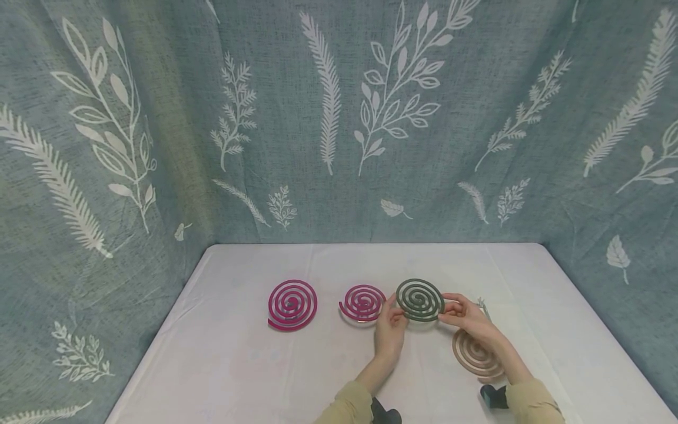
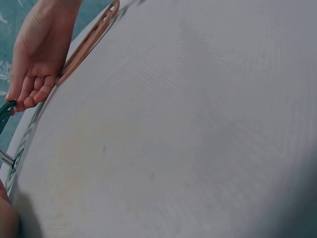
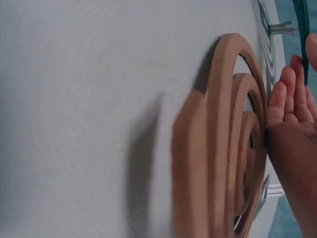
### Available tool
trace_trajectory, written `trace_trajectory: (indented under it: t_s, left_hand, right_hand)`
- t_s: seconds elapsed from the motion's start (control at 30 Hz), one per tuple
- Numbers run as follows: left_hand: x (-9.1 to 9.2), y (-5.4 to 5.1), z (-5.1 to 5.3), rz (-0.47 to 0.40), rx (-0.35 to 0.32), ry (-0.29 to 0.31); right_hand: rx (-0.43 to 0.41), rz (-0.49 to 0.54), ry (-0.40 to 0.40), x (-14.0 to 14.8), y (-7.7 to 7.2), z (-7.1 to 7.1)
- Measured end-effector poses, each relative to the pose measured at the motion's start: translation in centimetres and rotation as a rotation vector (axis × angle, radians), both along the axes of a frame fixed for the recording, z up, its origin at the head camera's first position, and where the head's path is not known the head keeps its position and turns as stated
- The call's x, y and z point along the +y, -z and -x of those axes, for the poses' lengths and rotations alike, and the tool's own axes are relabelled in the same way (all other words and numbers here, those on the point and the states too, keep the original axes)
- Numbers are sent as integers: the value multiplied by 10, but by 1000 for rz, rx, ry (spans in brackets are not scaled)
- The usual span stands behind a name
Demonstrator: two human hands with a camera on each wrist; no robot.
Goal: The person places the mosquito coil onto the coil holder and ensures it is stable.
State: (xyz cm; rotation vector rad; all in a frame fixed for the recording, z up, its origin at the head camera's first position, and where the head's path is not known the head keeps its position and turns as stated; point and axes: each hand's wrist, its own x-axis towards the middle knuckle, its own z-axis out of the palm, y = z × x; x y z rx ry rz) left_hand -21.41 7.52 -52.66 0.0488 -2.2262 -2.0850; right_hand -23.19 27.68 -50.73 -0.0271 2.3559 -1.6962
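Right of centre, low in the head view, the fingers of the left hand and of the right hand pinch opposite edges of a green coil, holding it above the white bench. This coil is a flat spiral, dark green, with narrow gaps between its turns. Just beside the left hand, which overlaps its edge, is a magenta coil; further to the left lies a bigger purple-pink coil. At the lower right, the right hand and forearm partly cover a brown coil. Behind that hand shows a thin metal piece, too small to tell clearly. A leaf-patterned curtain fills the upper frame.
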Motion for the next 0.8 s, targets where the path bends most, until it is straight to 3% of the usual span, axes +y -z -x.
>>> trace_trajectory:
  t_s: [0.8]
  left_hand:
    - [0, 1, -1, 25, 4, 9]
  right_hand:
    - [25, -3, -35, 2, 3, 1]
